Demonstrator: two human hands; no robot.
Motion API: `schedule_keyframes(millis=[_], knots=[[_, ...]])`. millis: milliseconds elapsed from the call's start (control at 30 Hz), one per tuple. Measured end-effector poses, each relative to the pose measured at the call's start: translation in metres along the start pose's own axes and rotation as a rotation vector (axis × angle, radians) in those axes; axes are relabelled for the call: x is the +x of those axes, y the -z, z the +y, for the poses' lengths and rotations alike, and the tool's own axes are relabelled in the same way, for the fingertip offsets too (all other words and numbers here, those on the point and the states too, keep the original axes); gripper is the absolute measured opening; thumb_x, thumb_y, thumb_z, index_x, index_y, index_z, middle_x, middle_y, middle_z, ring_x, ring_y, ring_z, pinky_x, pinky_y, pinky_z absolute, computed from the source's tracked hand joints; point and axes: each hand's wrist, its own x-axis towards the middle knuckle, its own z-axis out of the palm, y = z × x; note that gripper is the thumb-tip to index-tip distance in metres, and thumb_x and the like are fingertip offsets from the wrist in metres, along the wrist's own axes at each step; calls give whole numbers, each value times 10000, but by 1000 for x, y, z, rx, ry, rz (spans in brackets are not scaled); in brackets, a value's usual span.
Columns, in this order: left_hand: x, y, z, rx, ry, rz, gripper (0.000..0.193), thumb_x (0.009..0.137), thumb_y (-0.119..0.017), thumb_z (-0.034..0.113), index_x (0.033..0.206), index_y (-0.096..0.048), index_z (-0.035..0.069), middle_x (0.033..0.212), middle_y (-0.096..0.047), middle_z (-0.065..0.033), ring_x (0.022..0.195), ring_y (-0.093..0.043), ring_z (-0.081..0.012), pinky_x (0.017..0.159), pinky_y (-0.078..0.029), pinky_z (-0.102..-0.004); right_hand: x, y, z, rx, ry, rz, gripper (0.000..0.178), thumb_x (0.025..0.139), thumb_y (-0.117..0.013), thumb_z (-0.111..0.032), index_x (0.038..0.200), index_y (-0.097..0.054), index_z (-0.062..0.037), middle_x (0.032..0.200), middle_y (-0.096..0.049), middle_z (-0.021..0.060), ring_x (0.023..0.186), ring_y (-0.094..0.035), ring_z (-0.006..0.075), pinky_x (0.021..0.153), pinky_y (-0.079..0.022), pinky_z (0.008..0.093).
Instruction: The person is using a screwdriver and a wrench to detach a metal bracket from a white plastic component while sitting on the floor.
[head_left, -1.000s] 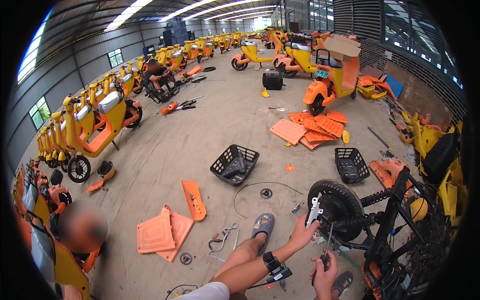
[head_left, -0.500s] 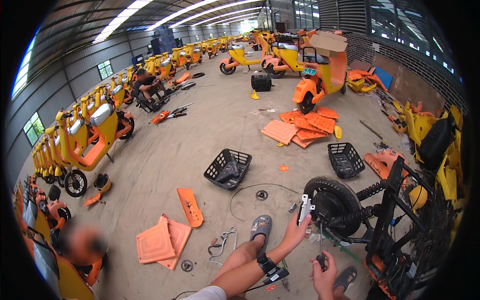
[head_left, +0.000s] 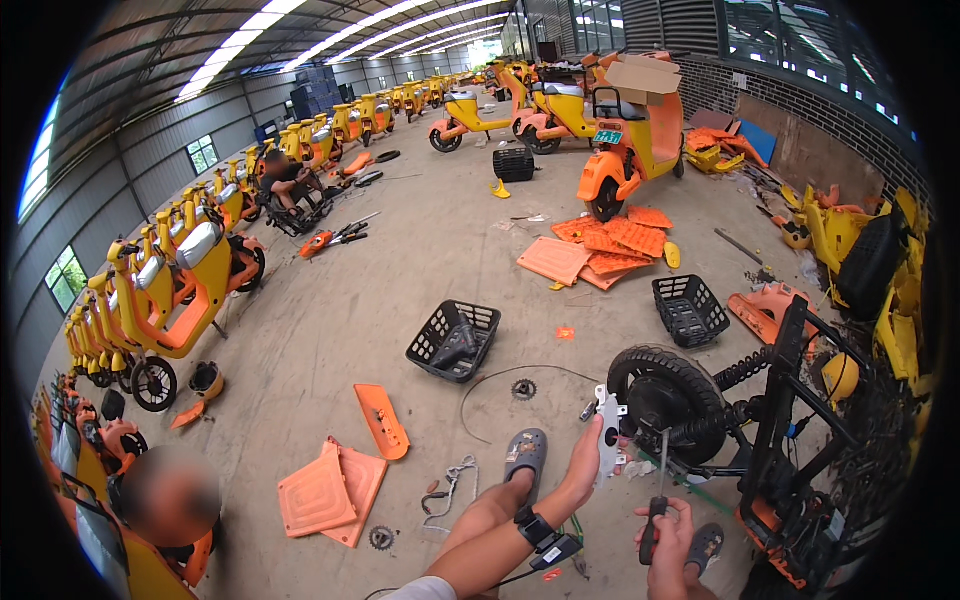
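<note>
Lower right, the left hand [head_left: 584, 466] clutched 1 bracket [head_left: 606, 452], the right hand [head_left: 676, 540] 1 screwdriver [head_left: 656, 512] (handling step, apparently needing steadiness next).

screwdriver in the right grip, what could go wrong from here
The screwdriver in the right grip has its tip apparently close to the left grip, so a slip might jab it. The silver metal part could drop if the left grip loosens. The pale cord lying near the left shoe might snag a foot.
</note>
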Motion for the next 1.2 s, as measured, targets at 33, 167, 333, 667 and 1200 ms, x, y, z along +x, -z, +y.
schedule_keyframes(millis=[33, 167, 333, 667, 1200], knots=[[0, -3, 1, -16, 10, -12, 547, 1003, -340, 545, 1164, -508, 50, 913, -607, -62, 782, -666, -197, 563, -492, -282, -1, 0, -6, 73, -82, 57, 294, 888, -437, -89, 1177, -444, -42, 934, -660, 195, 519, -560, 163, 448, -470, 270], [-3, 2, 6, -11, 23, -6, 529, 1002, -353, 540, 1168, -499, 60, 916, -609, -60, 801, -660, -187, 590, -498, -283, 6, 3, -4, 320, -96, 85, 333, 904, -417, -195, 1202, -444, -50, 977, -650, 213, 533, -578, 190, 408, -449, 304], [-6, -1, 13, 50, -74, 53, 426, 1001, -439, 469, 1134, -503, 69, 917, -610, -64, 829, -650, -177, 626, -505, -289, 1, 2, -7, 123, -42, -48, 353, 897, -429, -178, 1205, -454, -7, 972, -648, 226, 474, -562, 200, 416, -455, 294], [-10, 14, 34, -68, 25, -12, 363, 960, -561, 389, 1122, -557, 65, 773, -522, -40, 666, -594, -196, 632, -501, -323, -8, -2, -13, -71, 35, -140, 374, 859, -528, -64, 1215, -507, 48, 994, -670, 219, 542, -609, 178, 466, -476, 258], [-15, 8, 33, -320, 159, -268, 556, 936, -525, 508, 1210, -499, 25, 771, -485, -41, 594, -403, -140, 535, -347, -292, -40, 4, -38, -555, 434, -92, 296, 779, -719, -55, 1069, -699, -2, 940, -727, 140, 781, -702, 148, 705, -543, 257]])
